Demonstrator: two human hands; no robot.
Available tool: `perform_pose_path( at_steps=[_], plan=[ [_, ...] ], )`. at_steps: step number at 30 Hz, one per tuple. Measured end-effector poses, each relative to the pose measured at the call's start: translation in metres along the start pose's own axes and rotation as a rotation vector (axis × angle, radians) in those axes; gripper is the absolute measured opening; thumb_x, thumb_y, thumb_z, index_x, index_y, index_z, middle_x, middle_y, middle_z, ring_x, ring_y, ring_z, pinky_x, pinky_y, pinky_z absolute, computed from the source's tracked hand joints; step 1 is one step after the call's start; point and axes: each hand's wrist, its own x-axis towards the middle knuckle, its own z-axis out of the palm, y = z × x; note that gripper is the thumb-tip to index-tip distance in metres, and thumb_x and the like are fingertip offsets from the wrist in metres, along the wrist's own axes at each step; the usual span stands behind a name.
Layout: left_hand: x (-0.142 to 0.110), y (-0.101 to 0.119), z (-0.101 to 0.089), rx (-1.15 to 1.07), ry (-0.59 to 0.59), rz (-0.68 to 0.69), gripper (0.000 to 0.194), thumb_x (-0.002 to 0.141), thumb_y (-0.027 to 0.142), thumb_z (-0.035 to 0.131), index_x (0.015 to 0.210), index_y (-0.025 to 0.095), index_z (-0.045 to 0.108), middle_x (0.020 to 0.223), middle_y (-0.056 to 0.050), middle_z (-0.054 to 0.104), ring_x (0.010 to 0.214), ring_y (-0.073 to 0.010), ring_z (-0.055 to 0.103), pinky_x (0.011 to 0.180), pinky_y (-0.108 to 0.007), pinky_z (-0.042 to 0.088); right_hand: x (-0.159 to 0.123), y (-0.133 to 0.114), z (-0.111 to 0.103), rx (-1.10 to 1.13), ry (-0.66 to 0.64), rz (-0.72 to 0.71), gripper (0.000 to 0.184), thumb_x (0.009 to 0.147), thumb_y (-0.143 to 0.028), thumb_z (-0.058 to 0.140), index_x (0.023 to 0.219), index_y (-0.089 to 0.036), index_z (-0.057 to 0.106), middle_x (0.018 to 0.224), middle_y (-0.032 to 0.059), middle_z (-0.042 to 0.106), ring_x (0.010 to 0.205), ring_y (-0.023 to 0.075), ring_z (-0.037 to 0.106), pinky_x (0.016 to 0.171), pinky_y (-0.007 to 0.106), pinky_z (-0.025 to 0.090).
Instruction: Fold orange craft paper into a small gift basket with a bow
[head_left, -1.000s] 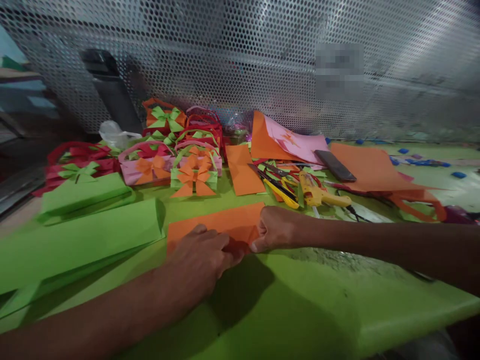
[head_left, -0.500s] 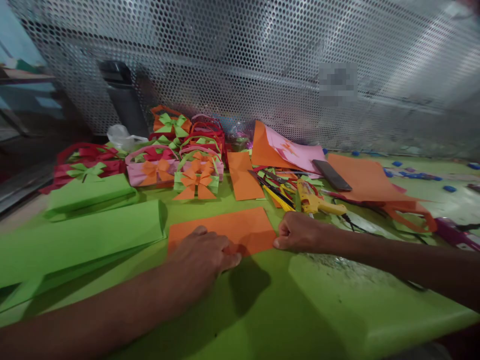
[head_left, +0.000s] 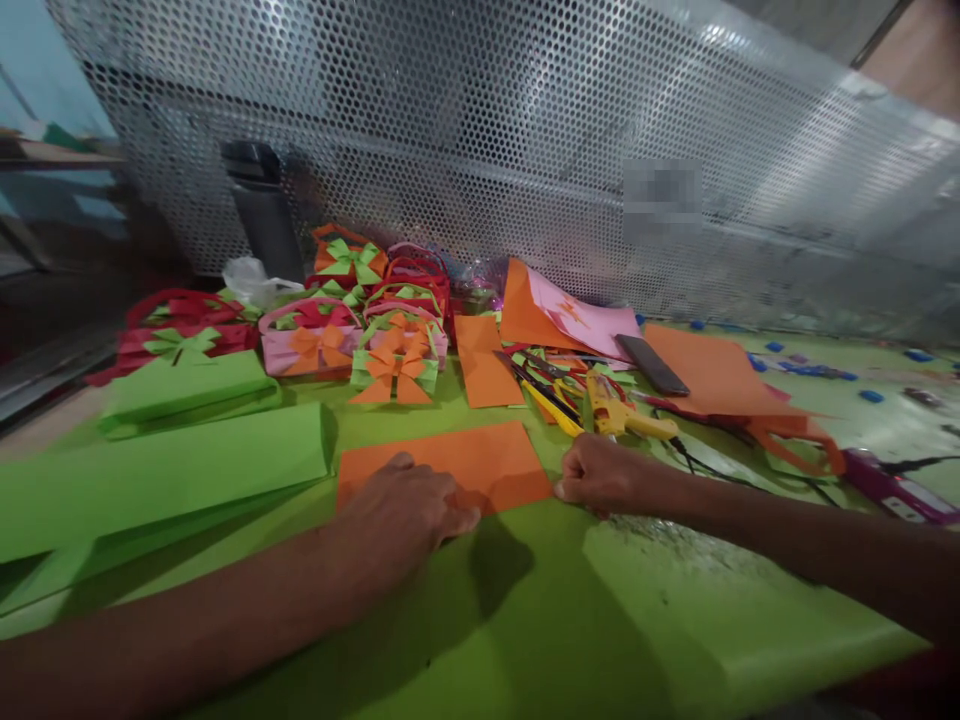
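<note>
A folded orange paper sheet (head_left: 480,462) lies flat on the green table (head_left: 585,620) in front of me. My left hand (head_left: 405,505) rests palm down on the sheet's near left part, pressing it. My right hand (head_left: 600,473) is curled into a loose fist just off the sheet's right edge, its knuckles touching the table beside the paper. Nothing is held in that hand.
Green paper sheets (head_left: 165,470) lie at the left. Small paper baskets with bows (head_left: 390,360) stand at the back. A yellow glue gun (head_left: 619,410), scissors (head_left: 544,385), a dark phone (head_left: 652,363) and more orange paper (head_left: 712,375) lie at the right. A perforated metal screen (head_left: 525,130) stands behind.
My right hand has slid to the right along the orange sheet's near edge and off its right end. My left hand stays pressed on the sheet. The camera has tilted slightly.
</note>
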Motion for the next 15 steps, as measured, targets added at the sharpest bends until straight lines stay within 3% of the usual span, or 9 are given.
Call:
perform_pose_path(
  at_steps=[4,7,11,15],
  plan=[
    [0.001,-0.001,-0.001,-0.003,-0.042,-0.006,0.021,0.082,0.021,0.051,0.094,0.031,0.065,0.065,-0.001,0.055,0.058,-0.015,0.046,0.056,-0.03,0.021,-0.003,-0.004,0.003,-0.043,0.046,0.027,0.026,0.064,-0.018,0.045,0.039,-0.017,0.041,0.035,-0.0032,0.038,0.033,0.0076,0.035,0.036,0.021,0.024],
    [0.001,-0.003,0.001,-0.051,-0.036,0.0,0.024,0.082,0.018,0.05,0.096,0.031,0.064,0.066,0.0,0.055,0.06,-0.0146,0.048,0.057,-0.03,0.023,-0.009,-0.007,0.001,-0.099,0.161,-0.004,0.026,0.065,-0.017,0.046,0.041,-0.018,0.035,0.038,-0.0044,0.034,0.038,0.007,0.031,0.039,0.023,0.019],
    [0.004,-0.003,0.0,-0.093,-0.031,0.045,0.025,0.079,0.016,0.052,0.098,0.03,0.062,0.072,-0.001,0.057,0.067,-0.0169,0.052,0.06,-0.031,0.025,-0.021,-0.02,-0.008,-0.108,0.312,-0.111,0.021,0.073,-0.019,0.043,0.052,-0.017,0.042,0.048,-0.004,0.041,0.045,0.0076,0.035,0.043,0.023,0.02],
    [0.012,0.002,-0.004,-0.085,-0.046,0.086,0.028,0.074,0.019,0.058,0.1,0.029,0.061,0.079,-0.001,0.061,0.072,-0.0188,0.056,0.063,-0.031,0.029,-0.016,-0.033,-0.006,0.237,0.163,-0.262,0.012,0.07,-0.018,0.047,0.058,-0.017,0.049,0.051,-0.0042,0.05,0.046,0.0072,0.043,0.043,0.019,0.027]
  ],
)
